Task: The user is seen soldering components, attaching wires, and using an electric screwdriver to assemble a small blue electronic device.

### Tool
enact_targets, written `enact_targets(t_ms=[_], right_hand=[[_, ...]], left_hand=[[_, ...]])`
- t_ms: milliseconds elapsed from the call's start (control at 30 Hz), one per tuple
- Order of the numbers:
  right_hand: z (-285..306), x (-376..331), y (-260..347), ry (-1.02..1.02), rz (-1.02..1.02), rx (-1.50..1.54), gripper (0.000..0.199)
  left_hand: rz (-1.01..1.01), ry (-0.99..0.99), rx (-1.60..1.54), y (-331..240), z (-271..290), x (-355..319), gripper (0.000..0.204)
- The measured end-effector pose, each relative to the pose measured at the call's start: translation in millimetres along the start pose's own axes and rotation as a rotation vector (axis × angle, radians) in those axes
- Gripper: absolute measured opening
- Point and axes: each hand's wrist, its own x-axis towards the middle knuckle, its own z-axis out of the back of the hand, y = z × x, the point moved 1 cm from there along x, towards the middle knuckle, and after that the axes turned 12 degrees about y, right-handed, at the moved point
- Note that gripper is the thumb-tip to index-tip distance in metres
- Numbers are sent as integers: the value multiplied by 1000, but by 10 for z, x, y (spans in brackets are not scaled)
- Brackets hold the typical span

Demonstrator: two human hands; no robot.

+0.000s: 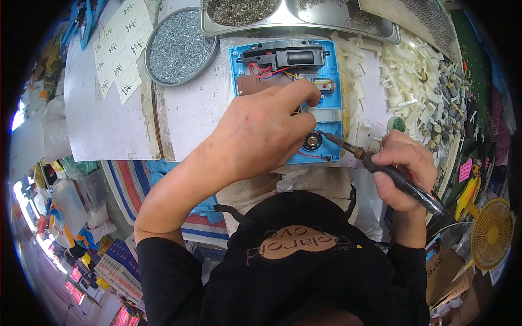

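Note:
A light blue plastic housing (334,65) lies on the worktable in front of me. Inside it are a black module (300,58), red and blue wires, a brown board (254,83) and a small round speaker (312,141). My left hand (263,122) reaches over the housing with fingers bent inward; whatever they pinch is hidden behind them. In my right hand (405,168) is a soldering iron (354,150), gripped by its dark handle. Its tip points left and sits just above the speaker, close to my left fingers; contact there cannot be made out.
A round grey tray (148,66) full of small silver screws stands at the far left. Metal trays (299,30) with small parts line the back. White plastic pieces (408,76) are heaped on the right, near a yellow fan (492,233). A marked paper sheet (124,51) lies left.

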Motion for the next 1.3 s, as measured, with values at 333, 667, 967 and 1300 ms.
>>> enact_targets(t_ms=[333, 667, 967, 1300], right_hand=[[42, -25, 24, -13, -13, 15, 23], [60, -17, 22, -25, -5, 11, 23], [93, -8, 17, -28, 2, 0, 25], [68, -5, 6, -2, 13, -11, 25]], left_hand=[[-89, 9, 79, 86, -40, -28, 19], [-159, -56, -48, 152, 29, -26, 27], [-116, -82, -35, 111, -26, -2, 29], [-127, 2, 48, 76, 3, -9, 27]])
